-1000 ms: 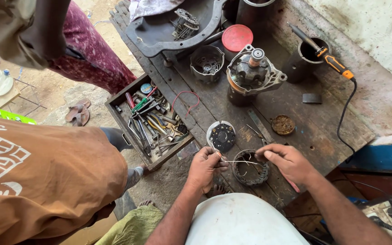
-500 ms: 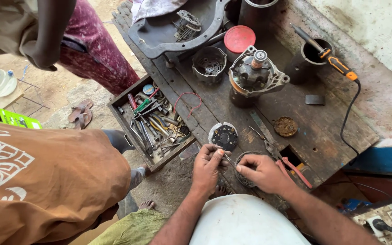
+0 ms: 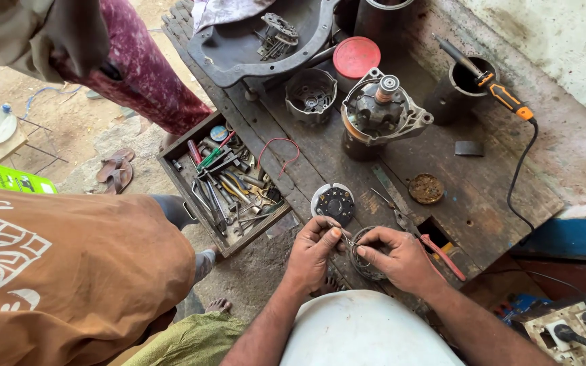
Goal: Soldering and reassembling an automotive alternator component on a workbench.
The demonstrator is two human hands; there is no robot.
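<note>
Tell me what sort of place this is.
Probably an informal outdoor repair workshop for motors or vehicle electrical parts: a worn wooden workbench carries a dismantled motor, an open tool tray sits beside it, and a soldering iron rests in a can.

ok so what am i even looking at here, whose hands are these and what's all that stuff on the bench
This is one picture from a camera worn on a person's head, looking down at their own two bare hands. The left hand and right hand meet over a dark round wound-wire ring at the near edge of a worn wooden workbench, pinching thin wires between the fingertips. Just beyond lies a round black-and-white disc part. Further back stand a grey metal motor housing with a shaft, a red round lid and an orange-handled corded tool. To the left, an open wooden tray of hand tools sits lower down. Other people stand at the left.
</note>
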